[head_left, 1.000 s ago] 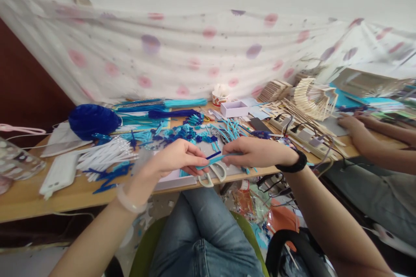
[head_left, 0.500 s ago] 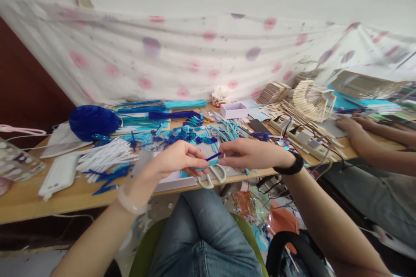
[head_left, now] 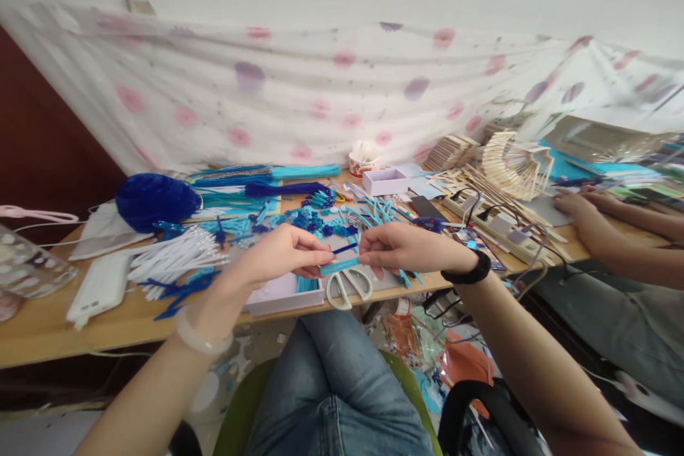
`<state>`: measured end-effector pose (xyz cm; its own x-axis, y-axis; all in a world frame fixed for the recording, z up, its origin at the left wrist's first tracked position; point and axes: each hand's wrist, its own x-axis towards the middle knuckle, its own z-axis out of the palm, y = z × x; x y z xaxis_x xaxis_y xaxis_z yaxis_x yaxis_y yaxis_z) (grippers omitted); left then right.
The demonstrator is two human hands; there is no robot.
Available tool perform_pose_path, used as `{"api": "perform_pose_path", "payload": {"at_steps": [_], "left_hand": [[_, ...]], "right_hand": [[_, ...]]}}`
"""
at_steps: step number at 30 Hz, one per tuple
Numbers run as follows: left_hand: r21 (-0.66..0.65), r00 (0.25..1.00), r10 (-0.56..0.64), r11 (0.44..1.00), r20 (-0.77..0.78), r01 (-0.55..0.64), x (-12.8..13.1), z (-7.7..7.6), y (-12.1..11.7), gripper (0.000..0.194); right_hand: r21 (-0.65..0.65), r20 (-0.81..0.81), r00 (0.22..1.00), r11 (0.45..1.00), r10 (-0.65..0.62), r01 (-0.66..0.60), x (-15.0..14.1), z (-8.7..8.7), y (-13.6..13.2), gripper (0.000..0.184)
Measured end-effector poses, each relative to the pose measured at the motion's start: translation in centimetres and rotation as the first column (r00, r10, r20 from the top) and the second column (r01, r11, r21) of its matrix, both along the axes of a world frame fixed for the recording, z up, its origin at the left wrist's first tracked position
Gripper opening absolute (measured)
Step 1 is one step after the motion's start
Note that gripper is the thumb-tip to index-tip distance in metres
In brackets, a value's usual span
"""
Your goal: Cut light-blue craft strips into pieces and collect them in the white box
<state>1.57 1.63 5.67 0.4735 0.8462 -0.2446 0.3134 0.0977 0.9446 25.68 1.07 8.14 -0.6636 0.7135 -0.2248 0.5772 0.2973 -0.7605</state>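
Observation:
Between my two hands runs a short light-blue pipe cleaner (head_left: 340,266), pinched at its left end by my left hand (head_left: 291,251) and at its right end by my right hand (head_left: 398,248). A dark-blue pipe cleaner piece (head_left: 345,248) shows just above it, near both sets of fingertips; which hand holds it, I cannot tell. Scissors (head_left: 332,292) with pale handles lie right below the hands at the table edge. Left of them is a shallow lilac box (head_left: 286,304) with light-blue pieces inside, partly covered by my left hand.
Blue pipe cleaner pieces and small flowers (head_left: 307,219) spread behind my hands. White stems (head_left: 176,256), a white power bank (head_left: 101,288) and a dark-blue bundle (head_left: 154,203) lie left. Right are a power strip (head_left: 491,231), wooden sticks (head_left: 502,192) and another person's hands (head_left: 580,206).
My left hand has shifted slightly left and up, and my fingers sit farther apart along the light-blue pipe cleaner. More of the lilac box and scissors handles shows.

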Motion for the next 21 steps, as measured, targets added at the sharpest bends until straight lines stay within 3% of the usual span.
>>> {"api": "perform_pose_path", "payload": {"at_steps": [5, 10, 16, 19, 21], "left_hand": [[0.113, 0.997, 0.009, 0.994, -0.073, -0.001, 0.1, -0.1, -0.7, 0.012], [0.33, 0.982, 0.15, 0.938, -0.113, -0.105, 1.1, -0.1, -1.9, 0.01], [0.418, 0.976, 0.215, 0.889, -0.022, -0.186, 1.8, 0.0, -2.3, 0.007], [0.458, 0.973, 0.228, 0.869, -0.031, -0.189, 1.8, 0.0, -2.3, 0.008], [0.485, 0.975, 0.219, 0.857, -0.039, -0.173, 1.7, 0.0, -2.2, 0.008]], "right_hand": [[0.014, -0.013, 1.0, 1.0, -0.011, 0.011, -0.1, 0.0, 0.0, 0.03], [-0.015, -0.085, 0.994, 0.998, -0.065, 0.064, 0.0, -0.4, -0.2, 0.03], [-0.172, -0.216, 0.964, 0.978, -0.152, 0.116, 0.4, -0.9, -0.3, 0.035], [-0.286, -0.295, 0.933, 0.951, -0.205, 0.119, 0.7, -1.1, -0.5, 0.041], [-0.295, -0.293, 0.927, 0.944, -0.236, 0.148, 0.8, -1.0, -0.6, 0.045]]}}
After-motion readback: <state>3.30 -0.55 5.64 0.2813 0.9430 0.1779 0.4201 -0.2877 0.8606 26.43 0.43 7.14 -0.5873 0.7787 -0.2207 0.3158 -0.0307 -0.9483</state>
